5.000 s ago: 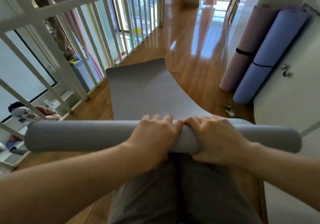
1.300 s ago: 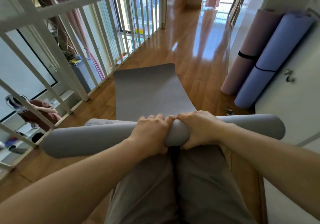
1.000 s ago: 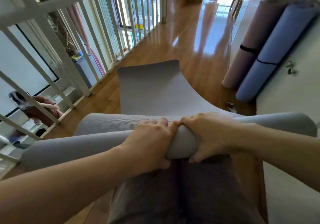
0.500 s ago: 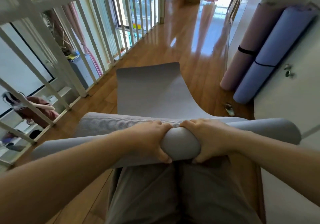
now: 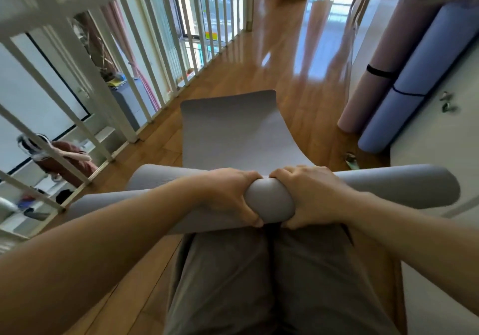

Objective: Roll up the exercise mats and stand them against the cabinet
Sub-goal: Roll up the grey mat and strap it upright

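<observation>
Person stands w/ the grey mat part-rolled and held clear of the floor. The roll lies crosswise in front of the legs. Its unrolled tail runs fwd & down to the boards, far edge flat on the wood. Left hand and right hand sit side by side at the roll's middle, nearly touching. Each grip is wrapped round the roll, fingers over the top, thumb under. Both ends stick out unsupported.

Judged progress: pink mat and blue mat lean rolled against the cabinet, each w/ a dark band round it. The grey one is approx half rolled and not yet stood up.

What could go wrong:
- Telescoping. The roll's left end looks fatter & offset, w/ a ribbed layer showing behind it; could be lens stretch, hard to say. If real, rolling on w/ both grips at the centre lets the ends wander, giving a cone that won't stand straight.
- Slack core. W/ the roll in the air there's no floor to press against, so turns may loosen.
- Left end is near the railing; a swing could knock the bars or poke thru a gap.
- A small object lies on the floor just beside the blue mat's foot, too blurred to identify. It could get stepped on or end up under the grey mat's base.
- No band visible for the grey mat; w/o one it'd likely spring open once leaned.
</observation>
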### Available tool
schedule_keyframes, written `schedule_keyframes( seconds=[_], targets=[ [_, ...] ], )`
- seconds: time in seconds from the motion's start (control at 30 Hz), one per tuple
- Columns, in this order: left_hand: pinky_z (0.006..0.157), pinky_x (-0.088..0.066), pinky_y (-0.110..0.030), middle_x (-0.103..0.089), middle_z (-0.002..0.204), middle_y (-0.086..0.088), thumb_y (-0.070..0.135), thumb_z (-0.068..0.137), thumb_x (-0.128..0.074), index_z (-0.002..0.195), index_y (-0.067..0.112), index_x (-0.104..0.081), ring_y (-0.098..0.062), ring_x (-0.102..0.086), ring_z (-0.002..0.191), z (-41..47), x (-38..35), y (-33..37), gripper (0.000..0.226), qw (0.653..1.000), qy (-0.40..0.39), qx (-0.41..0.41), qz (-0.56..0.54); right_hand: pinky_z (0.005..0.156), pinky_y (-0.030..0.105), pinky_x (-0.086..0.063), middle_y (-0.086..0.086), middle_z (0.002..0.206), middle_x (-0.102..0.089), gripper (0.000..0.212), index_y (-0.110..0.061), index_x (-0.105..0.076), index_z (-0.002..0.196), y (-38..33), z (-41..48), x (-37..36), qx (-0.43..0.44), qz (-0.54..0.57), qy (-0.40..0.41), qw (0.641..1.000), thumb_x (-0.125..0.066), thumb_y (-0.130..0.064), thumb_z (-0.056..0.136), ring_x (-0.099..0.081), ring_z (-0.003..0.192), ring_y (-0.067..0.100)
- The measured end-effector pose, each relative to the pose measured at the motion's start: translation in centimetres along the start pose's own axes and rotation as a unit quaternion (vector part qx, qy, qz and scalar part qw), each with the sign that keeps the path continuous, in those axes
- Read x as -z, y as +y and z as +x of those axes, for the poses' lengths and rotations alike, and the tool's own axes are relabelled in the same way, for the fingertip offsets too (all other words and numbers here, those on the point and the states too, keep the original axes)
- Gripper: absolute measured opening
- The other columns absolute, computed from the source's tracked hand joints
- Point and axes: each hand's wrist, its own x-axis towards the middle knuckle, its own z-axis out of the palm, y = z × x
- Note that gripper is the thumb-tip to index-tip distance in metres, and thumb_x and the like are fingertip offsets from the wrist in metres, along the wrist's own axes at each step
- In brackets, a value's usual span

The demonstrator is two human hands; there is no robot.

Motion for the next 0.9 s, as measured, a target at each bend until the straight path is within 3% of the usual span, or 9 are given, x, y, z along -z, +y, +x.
schedule_keyframes(
  seconds=[0.13,0.23,0.27,0.33,0.43,0.5,0.6,0.73,0.9],
  targets=[
    [0.093,-0.043,-0.039,-0.051,0.124,0.001,0.06,0.072,-0.065,0.14,0.028,-0.026,-0.021,-0.054,0.108,-1.2,-2.9,1.1,0.084,0.959,0.182,0.003,0.216,0.08,0.025,-0.044,-0.011,0.113,-0.061,0.079,-0.031,-0.047,0.127,1.1,2.1,1.0,0.003,0.031,-0.091,0.995,-0.079,-0.061,0.061,-0.054,0.093,0.008],
    [0.091,-0.044,-0.037,-0.051,0.123,0.0,0.055,0.073,-0.067,0.14,0.029,-0.023,-0.021,-0.054,0.106,-1.1,-3.1,0.5,0.085,0.958,0.202,-0.004,0.205,0.085,0.029,-0.047,-0.009,0.117,-0.06,0.081,-0.031,-0.046,0.128,1.0,2.7,1.3,0.0,0.021,-0.11,0.994,-0.079,-0.062,0.061,-0.056,0.1,0.012],
    [0.09,-0.045,-0.038,-0.052,0.122,0.0,0.055,0.073,-0.068,0.14,0.029,-0.024,-0.022,-0.055,0.106,-0.9,-2.8,0.3,0.084,0.96,0.201,-0.007,0.193,0.087,0.031,-0.046,-0.008,0.12,-0.059,0.084,-0.03,-0.043,0.131,0.8,2.3,1.0,-0.009,0.011,-0.087,0.996,-0.078,-0.061,0.062,-0.056,0.102,0.013],
    [0.09,-0.046,-0.039,-0.052,0.12,-0.001,0.054,0.072,-0.069,0.141,0.029,-0.025,-0.022,-0.055,0.105,-0.7,-2.4,0.1,0.086,0.963,0.2,-0.005,0.178,0.089,0.038,-0.047,-0.004,0.122,-0.058,0.093,-0.025,-0.04,0.136,0.0,1.1,-1.0,-0.004,-0.046,0.047,0.998,-0.077,-0.063,0.059,-0.058,0.103,0.019],
    [0.09,-0.046,-0.039,-0.053,0.118,-0.001,0.053,0.07,-0.07,0.14,0.028,-0.028,-0.023,-0.055,0.104,-0.7,-2.5,0.3,0.086,0.969,0.178,-0.001,0.172,0.081,0.042,-0.053,0.003,0.108,-0.067,0.085,-0.02,-0.053,0.125,-0.8,-0.1,-3.7,0.011,-0.087,0.193,0.977,-0.082,-0.056,0.053,-0.065,0.089,0.025],
    [0.088,-0.047,-0.038,-0.054,0.117,-0.001,0.053,0.07,-0.071,0.139,0.028,-0.03,-0.021,-0.056,0.103,-0.6,-1.8,0.4,0.084,0.973,0.165,0.004,0.16,0.077,0.038,-0.052,0.002,0.103,-0.067,0.074,-0.021,-0.055,0.12,-0.6,0.5,-3.0,0.009,-0.079,0.173,0.982,-0.08,-0.052,0.057,-0.065,0.084,0.023],
    [0.083,-0.05,-0.035,-0.055,0.118,0.003,0.055,0.068,-0.071,0.137,0.029,-0.034,-0.018,-0.058,0.1,-1.1,-0.7,1.3,0.082,0.98,0.142,-0.002,0.139,0.084,0.032,-0.046,-0.005,0.114,-0.062,0.069,-0.026,-0.046,0.127,-0.6,0.3,-0.3,0.027,-0.065,0.098,0.993,-0.07,-0.055,0.07,-0.06,0.097,0.016],
    [0.078,-0.052,-0.035,-0.059,0.109,0.008,0.059,0.063,-0.07,0.127,0.032,-0.041,-0.016,-0.06,0.09,-2.9,-0.3,2.1,0.075,0.978,0.153,-0.028,0.14,0.079,0.028,-0.042,-0.012,0.111,-0.059,0.066,-0.03,-0.045,0.122,-1.5,-2.1,2.4,0.042,-0.057,0.07,0.995,-0.067,-0.059,0.068,-0.058,0.095,0.011],
    [0.089,-0.05,-0.038,-0.058,0.123,0.006,0.057,0.06,-0.074,0.132,0.03,-0.039,-0.019,-0.058,0.107,-3.6,-3.6,2.0,0.085,0.991,0.08,-0.035,0.101,0.088,0.03,-0.043,-0.011,0.119,-0.057,0.073,-0.03,-0.043,0.127,-3.2,-3.6,0.2,0.03,-0.047,0.006,0.998,-0.069,-0.06,0.066,-0.055,0.103,0.011]
  ],
)
